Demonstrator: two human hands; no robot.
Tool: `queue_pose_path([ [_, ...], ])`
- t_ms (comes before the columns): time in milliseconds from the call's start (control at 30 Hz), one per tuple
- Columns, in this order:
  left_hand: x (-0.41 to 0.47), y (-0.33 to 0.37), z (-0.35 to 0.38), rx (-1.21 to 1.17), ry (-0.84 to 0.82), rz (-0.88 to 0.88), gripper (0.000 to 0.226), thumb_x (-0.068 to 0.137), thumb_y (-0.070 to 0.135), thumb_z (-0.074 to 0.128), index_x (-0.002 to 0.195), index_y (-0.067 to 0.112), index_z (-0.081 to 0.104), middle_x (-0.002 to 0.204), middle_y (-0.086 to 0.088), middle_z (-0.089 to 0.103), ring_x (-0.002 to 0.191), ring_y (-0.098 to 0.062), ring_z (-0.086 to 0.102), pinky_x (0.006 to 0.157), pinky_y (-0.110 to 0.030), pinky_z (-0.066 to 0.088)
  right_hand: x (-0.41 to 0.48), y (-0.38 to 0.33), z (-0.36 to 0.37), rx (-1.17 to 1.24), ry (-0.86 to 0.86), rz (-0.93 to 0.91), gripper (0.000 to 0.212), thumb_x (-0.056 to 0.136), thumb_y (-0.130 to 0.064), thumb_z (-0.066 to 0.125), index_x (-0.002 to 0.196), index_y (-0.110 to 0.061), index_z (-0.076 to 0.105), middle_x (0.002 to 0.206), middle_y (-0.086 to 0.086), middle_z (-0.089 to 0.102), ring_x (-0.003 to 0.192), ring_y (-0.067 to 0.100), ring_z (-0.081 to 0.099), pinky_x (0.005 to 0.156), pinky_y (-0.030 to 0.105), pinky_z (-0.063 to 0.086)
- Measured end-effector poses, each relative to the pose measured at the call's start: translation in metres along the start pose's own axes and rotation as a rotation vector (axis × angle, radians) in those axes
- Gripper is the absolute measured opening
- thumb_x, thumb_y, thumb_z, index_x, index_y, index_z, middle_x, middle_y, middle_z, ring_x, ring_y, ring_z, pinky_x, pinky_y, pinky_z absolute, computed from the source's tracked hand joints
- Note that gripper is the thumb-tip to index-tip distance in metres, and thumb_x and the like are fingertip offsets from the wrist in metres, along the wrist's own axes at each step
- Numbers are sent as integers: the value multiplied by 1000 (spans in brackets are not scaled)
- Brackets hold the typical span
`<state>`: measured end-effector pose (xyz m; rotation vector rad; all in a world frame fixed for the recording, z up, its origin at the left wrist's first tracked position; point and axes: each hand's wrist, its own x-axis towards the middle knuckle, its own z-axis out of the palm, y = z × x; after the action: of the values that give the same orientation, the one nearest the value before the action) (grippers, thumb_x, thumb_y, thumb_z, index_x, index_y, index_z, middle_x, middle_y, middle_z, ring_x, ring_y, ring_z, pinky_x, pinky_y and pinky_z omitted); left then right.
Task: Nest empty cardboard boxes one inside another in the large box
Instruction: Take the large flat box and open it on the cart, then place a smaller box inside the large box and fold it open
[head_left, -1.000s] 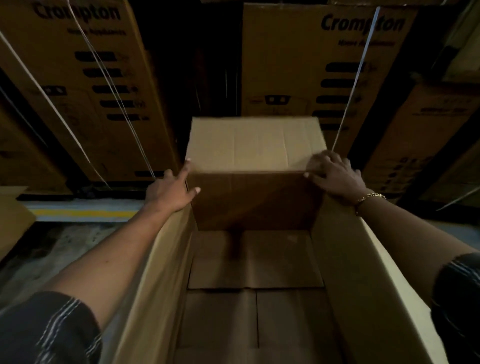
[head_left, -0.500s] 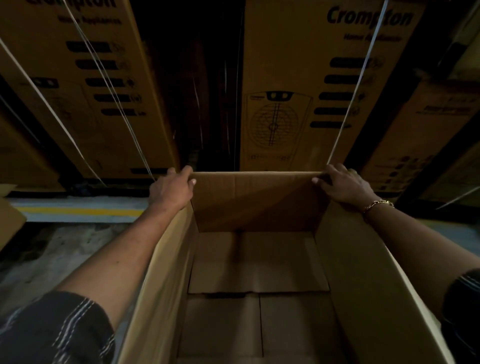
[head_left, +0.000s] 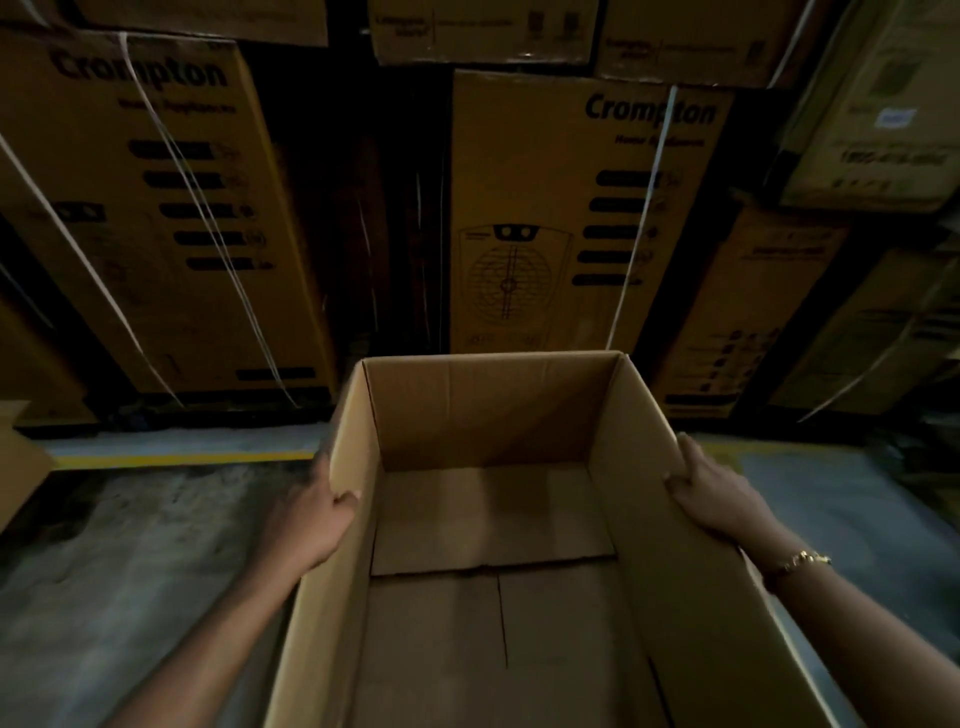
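Obs.: the large box (head_left: 483, 410) is seen open-topped on the concrete floor (head_left: 130, 545), just in front of the stacked Crompton cartons (head_left: 561, 208). Its inside is bare down to the folded bottom flaps (head_left: 493, 519); nothing is nested in it yet.

Grip: the left hand (head_left: 311, 514) is placed on the outer face of the left wall, thumb hooked over the rim, so the wall is pinched. Its fingers are blurred and cannot be read further. The right hand (head_left: 711, 499), bracelet (head_left: 800, 561) at the wrist, is laid on the right wall with the thumb at the top edge and the fingers along the outside; the wall appears to be clasped lightly.

Step judged: the box is being positioned and squared before the first smaller box is loaded.

Method notes:
- Both walls should be moved together, so the frame is not racked out of square.
- The rims should be held with low force; single-wall board is expected to buckle if squeezed.
- The bottom flaps should be checked to lie flat.
- Clearance from the cartons behind should be kept for loading.

No smaller box can be identified; only a cardboard corner (head_left: 21, 462) is seen at the left edge.
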<state>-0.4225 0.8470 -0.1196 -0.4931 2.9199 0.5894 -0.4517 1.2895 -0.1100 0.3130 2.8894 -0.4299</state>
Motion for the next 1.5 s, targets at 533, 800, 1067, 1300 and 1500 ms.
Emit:
queue_pose_path([
  [533, -251, -93, 32, -125, -139, -203, 56, 97, 38, 52, 150, 28, 36, 136, -13, 60, 116, -35, 60, 93, -38, 47, -266, 82, 35, 57, -87, 97, 60, 100, -42, 52, 154, -29, 28, 129, 10, 65, 92, 24, 65, 68, 29, 47],
  [800, -263, -78, 27, -257, -87, -204, 45, 95, 22, 54, 139, 19, 53, 131, -19, 62, 114, -37, 59, 86, -35, 44, -264, 84, 31, 179, -37, 52, 40, 92, -26, 58, 132, -29, 58, 99, 8, 69, 85, 27, 64, 69, 36, 53],
  [1067, -275, -84, 22, -209, -104, -172, 50, 99, 47, 47, 141, 20, 47, 140, -16, 57, 124, -35, 55, 98, -38, 44, -273, 74, 23, 4, -45, 64, 41, 96, -31, 52, 136, -21, 50, 122, 14, 66, 106, 33, 63, 81, 38, 49],
  [1300, -299, -180, -44, -500, -22, -138, 65, 92, 66, 50, 147, 31, 44, 149, 2, 50, 132, -19, 50, 103, -33, 40, -295, -46, 17, 177, 56, -130, 71, 93, -48, 62, 154, -28, 30, 157, 10, 37, 136, 33, 44, 107, 50, 39],
  [1500, -324, -324, -123, -802, 169, -182, 37, 88, 56, 63, 120, 38, 56, 129, 6, 61, 113, -10, 58, 85, -22, 44, -317, -199, 54, 340, -109, -428, 78, 72, -75, 54, 142, -45, 38, 149, -2, 47, 128, 26, 52, 100, 54, 48],
])
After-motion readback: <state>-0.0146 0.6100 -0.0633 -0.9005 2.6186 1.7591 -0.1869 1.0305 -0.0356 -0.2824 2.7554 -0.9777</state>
